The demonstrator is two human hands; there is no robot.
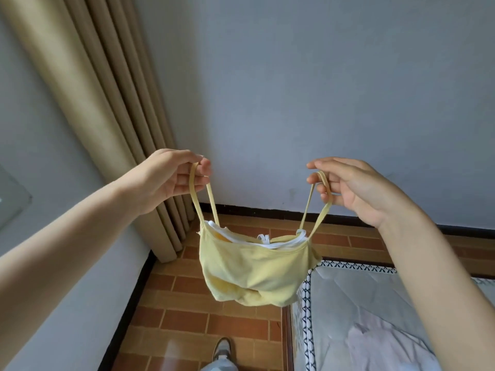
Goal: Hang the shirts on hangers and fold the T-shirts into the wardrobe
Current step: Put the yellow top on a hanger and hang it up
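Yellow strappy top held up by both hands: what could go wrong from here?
1. The yellow top hangs only from its thin straps, one hooked over fingers of the left hand, one over the right hand; a strap could slip and drop it onto the tiled floor.
2. The hem is bunched and the white lining shows at the neckline, so folding it as is may trap creases.

Beige curtain [107, 97] hangs in pleats at left, down to floor. Grey wall [321, 89] behind, black skirting [267, 211] along base. Brown tiled floor [187, 303]. Mattress [361, 303] lower right, quilted grey, patterned edge trim. Shoe [223, 349] on tiles at bottom centre.
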